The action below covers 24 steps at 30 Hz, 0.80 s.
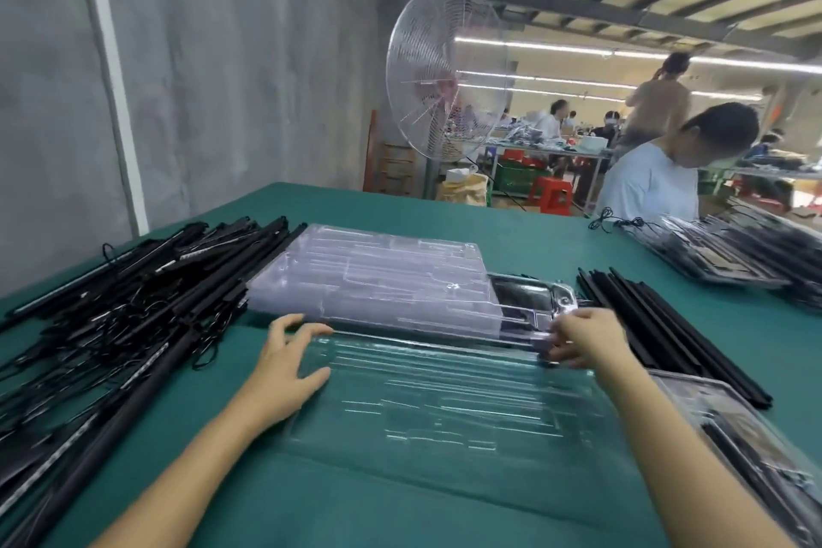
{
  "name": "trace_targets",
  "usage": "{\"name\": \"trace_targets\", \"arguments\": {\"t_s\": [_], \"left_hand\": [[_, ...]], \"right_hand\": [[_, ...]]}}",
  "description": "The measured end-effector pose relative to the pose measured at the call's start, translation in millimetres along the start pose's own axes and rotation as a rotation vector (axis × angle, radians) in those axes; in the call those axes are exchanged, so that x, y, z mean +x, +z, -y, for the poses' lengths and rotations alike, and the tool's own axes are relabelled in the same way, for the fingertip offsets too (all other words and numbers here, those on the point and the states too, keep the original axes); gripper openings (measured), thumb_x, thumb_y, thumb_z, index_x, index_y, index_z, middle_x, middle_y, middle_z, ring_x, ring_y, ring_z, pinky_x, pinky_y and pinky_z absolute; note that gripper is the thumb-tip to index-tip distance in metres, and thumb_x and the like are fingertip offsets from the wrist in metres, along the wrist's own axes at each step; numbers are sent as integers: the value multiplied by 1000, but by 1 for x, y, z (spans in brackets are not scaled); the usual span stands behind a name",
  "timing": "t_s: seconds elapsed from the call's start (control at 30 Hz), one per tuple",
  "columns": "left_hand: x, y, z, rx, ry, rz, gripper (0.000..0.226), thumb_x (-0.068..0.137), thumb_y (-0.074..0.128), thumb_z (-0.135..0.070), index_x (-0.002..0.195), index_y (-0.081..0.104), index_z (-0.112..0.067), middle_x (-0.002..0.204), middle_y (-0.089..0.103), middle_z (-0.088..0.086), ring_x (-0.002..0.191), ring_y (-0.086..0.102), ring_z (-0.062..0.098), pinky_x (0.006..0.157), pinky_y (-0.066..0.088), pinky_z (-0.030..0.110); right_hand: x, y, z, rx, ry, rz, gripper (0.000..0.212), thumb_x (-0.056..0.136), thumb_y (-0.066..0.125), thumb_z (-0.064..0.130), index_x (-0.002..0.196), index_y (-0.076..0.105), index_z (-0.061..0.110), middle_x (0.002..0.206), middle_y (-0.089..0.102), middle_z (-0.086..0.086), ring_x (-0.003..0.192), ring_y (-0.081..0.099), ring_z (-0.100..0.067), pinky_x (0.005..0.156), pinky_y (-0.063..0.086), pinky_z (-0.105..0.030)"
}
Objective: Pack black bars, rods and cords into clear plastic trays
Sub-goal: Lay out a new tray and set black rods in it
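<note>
A: What is counted, taken from the left?

B: One tangled heap of black bars and cords (111, 325) is seen at nine o'clock on the green table (533, 236); its pieces are too many and too overlapped to be numbered. One stack of clear trays (378, 280) is set at twelve o'clock, but the number in it cannot be told. One empty clear tray (445, 405) is laid at the centre, just before that stack. One bundle of black rods (667, 325) is laid at three o'clock, not countable.

A: And the two hands?

B: The left hand (289, 369) is spread over the tray's left end, thumb laid on the plastic. The right hand (582, 343) is curled over the tray's far right corner, which is gripped; the fingertips are blurred.

A: What else is found around?

B: One packed tray (533, 294) is partly covered by the stack. Another filled tray (734, 436) is cut off at four o'clock, and a pile of packed trays (734, 254) is seen at two o'clock. Beyond the table, one pedestal fan (445, 76) is stood at twelve o'clock, one red stool (551, 196) at one o'clock, and a person in a light blue shirt (649, 182) is bent over at two o'clock.
</note>
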<state>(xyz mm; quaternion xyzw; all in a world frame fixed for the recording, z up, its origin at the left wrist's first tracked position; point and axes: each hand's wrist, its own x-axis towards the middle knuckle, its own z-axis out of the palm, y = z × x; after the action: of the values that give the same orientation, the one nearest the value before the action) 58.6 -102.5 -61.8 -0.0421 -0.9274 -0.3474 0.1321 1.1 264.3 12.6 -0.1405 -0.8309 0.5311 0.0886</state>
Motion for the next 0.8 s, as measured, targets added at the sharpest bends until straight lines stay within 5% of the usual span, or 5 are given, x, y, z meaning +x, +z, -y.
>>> {"name": "trace_targets", "arguments": {"t_s": [0.17, 0.27, 0.43, 0.63, 0.8], "left_hand": [[6, 0, 4, -52, 1, -2, 52, 89, 57, -9, 118, 39, -49, 116, 55, -5, 114, 46, 17, 80, 40, 19], [9, -1, 3, -85, 29, -89, 38, 88, 57, -1, 96, 53, -38, 102, 56, -2, 99, 52, 15, 78, 35, 25], [10, 0, 3, -111, 20, -149, 33, 88, 56, 1, 81, 61, -30, 98, 51, -7, 86, 48, 3, 72, 33, 14], [10, 0, 2, -95, -36, -185, 33, 87, 58, 1, 80, 62, -31, 97, 53, -10, 79, 50, 7, 68, 34, 13], [11, -1, 2, -60, -80, -158, 28, 87, 60, -3, 80, 65, -31, 93, 56, -12, 72, 52, 6, 59, 35, 6]], "right_hand": [[32, -36, -14, -237, -16, -376, 17, 83, 47, 2, 78, 61, -6, 72, 58, -19, 74, 55, -33, 64, 45, -37], [39, -40, -29, -660, 89, -337, 19, 89, 45, 3, 101, 59, -1, 108, 58, -25, 116, 40, -36, 85, 39, -39], [47, -42, -40, -901, 120, -275, 27, 90, 46, 2, 116, 55, 1, 126, 53, -21, 118, 47, -35, 95, 37, -41], [56, -49, -31, -477, 166, -377, 32, 88, 45, -1, 119, 45, -9, 124, 50, -30, 112, 50, -43, 90, 44, -45], [49, -52, 1, -194, -37, -532, 21, 92, 40, -4, 112, 42, -8, 113, 53, -31, 96, 52, -38, 71, 37, -39]]}}
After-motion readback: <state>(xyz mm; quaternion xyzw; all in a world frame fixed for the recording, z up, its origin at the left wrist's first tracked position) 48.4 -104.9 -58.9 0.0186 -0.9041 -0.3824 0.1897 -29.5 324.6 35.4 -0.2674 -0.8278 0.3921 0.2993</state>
